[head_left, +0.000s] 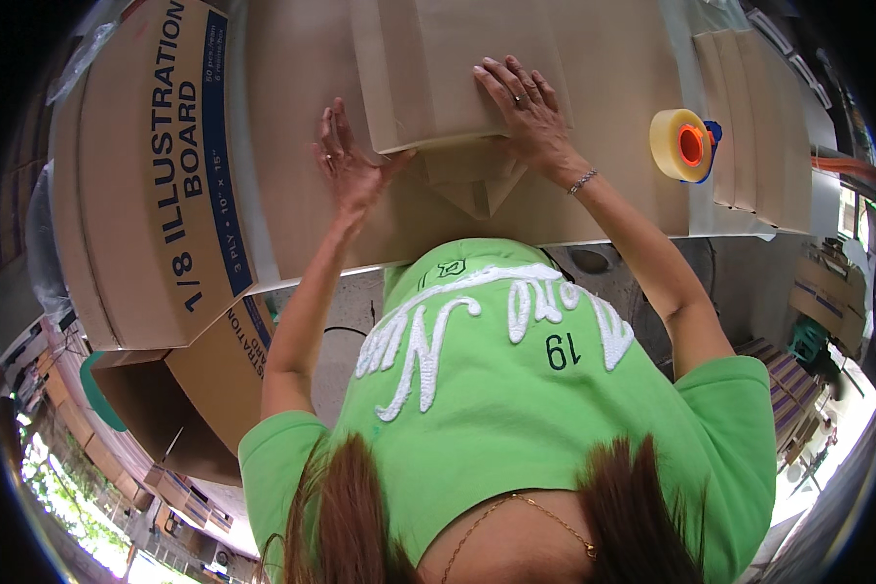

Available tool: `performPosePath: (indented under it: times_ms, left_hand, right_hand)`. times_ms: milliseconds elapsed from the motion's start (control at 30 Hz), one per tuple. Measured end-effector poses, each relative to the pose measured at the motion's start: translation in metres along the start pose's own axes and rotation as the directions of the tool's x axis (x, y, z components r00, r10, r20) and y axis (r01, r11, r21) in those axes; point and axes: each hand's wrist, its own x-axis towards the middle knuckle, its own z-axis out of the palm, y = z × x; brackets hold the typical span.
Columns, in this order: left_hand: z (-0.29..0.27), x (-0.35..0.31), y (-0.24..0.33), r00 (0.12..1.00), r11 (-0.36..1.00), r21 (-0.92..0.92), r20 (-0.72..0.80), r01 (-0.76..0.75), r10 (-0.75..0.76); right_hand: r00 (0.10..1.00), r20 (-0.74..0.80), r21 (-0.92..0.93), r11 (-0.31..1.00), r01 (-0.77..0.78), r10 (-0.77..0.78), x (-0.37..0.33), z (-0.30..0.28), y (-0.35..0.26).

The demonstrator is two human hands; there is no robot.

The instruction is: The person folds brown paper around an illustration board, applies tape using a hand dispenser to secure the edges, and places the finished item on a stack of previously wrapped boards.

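Note:
A brown cardboard box (448, 73), apparently folded flat, lies on the table in front of me, with a pointed cardboard flap (475, 187) jutting from its near end toward my body. My left hand (350, 165) is at the box's near left corner, fingers apart and raised, the thumb at the edge. On top of the near right part rests my right hand (532, 115), its fingers stretched out over the cardboard. Neither hand grasps anything. The underside of the box is hidden.
A tape roll (674, 144) on a blue and orange dispenser sits to the right, beside stacked flat cardboard (749, 122). A large printed carton (131, 185) stands along the left side. Below it is an open carton (180, 409). The table's near edge (603, 239) runs before my body.

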Motion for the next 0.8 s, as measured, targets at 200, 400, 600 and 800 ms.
performPosePath:
  times_ms: [200,400,600,800]
  left_hand:
    - [0.011,-0.061,-0.030,0.836,0.863,-0.184,0.221,-0.471,0.503]
    - [0.004,-0.049,0.036,0.860,0.954,-0.217,0.424,-0.209,0.284]
    - [0.018,-0.055,0.056,0.927,0.961,-0.171,0.273,-0.217,0.258]
    - [0.034,-0.052,0.039,0.785,0.827,-0.035,0.295,-0.561,0.545]
  right_hand:
    - [1.000,0.000,-0.017,1.000,0.004,-0.004,0.001,-0.001,0.001]
    - [1.000,0.000,-0.008,1.000,-0.014,0.014,0.000,-0.002,0.001]
    - [1.000,-0.022,0.016,1.000,-0.022,0.022,-0.002,-0.001,0.000]
    - [1.000,-0.015,-0.005,1.000,-0.006,0.006,-0.001,0.001,0.002]
